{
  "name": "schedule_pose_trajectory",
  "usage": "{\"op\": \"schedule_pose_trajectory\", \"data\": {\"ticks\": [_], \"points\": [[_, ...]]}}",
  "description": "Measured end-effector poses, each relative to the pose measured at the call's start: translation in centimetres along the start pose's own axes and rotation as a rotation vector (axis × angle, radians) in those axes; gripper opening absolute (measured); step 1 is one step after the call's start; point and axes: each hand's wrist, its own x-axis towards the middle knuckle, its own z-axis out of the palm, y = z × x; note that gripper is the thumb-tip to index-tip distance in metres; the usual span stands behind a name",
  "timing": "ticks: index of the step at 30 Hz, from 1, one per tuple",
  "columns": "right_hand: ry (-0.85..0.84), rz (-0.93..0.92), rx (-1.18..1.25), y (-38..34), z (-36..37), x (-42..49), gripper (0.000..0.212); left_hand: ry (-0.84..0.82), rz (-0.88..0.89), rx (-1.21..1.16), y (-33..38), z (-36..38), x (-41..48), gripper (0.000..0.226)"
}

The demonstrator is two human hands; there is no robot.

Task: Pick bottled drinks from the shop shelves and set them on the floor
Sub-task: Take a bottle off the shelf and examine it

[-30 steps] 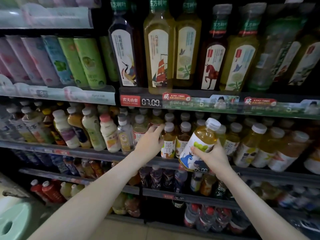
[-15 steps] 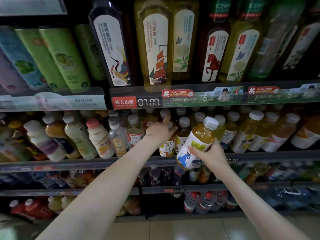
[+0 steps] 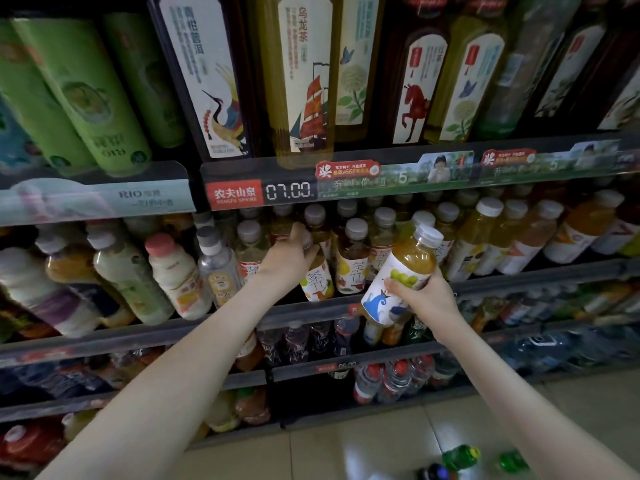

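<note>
Below the price rail (image 3: 294, 190), the grape-label bottle (image 3: 398, 271) is gripped by the right hand (image 3: 422, 296), clear of the shelf. A shelved tea bottle (image 3: 317, 284) is clasped by the left hand (image 3: 287, 258). Far below the rail, green bottles (image 3: 460, 457) lie on the floor (image 3: 329, 455). Both held bottles remain to be set down.

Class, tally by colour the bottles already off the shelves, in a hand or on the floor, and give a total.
Yellow bottle, in right hand: 1
Green bottles, on floor: 2
Dark bottle, on floor: 1
Total: 4
</note>
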Motion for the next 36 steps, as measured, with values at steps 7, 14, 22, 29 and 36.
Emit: {"op": "schedule_pose_trajectory", "data": {"ticks": [7, 14, 22, 29, 36], "points": [[0.082, -0.017, -0.097, 0.0, -1.8, -0.5, 0.072, -0.091, -0.001, 0.387, 3.5, 2.1, 1.0, 0.046], [0.15, -0.019, -0.105, 1.3, -7.3, 0.8, 0.074, 0.045, 0.218, 0.474, 8.5, 4.5, -0.5, 0.054], [0.097, -0.089, -0.155, 2.8, -13.9, 3.7, 0.069, -0.04, 0.228, 0.091, 14.6, 9.6, 3.6, 0.063], [-0.046, -0.137, -0.201, 4.6, -15.5, 6.7, 0.077, -0.059, -0.041, 0.195, 17.6, 11.1, 6.8, 0.067], [-0.136, -0.107, -0.112, 5.8, -14.9, 7.9, 0.083, 0.041, -0.068, 0.169, 17.6, 11.3, 3.3, 0.061]]}}
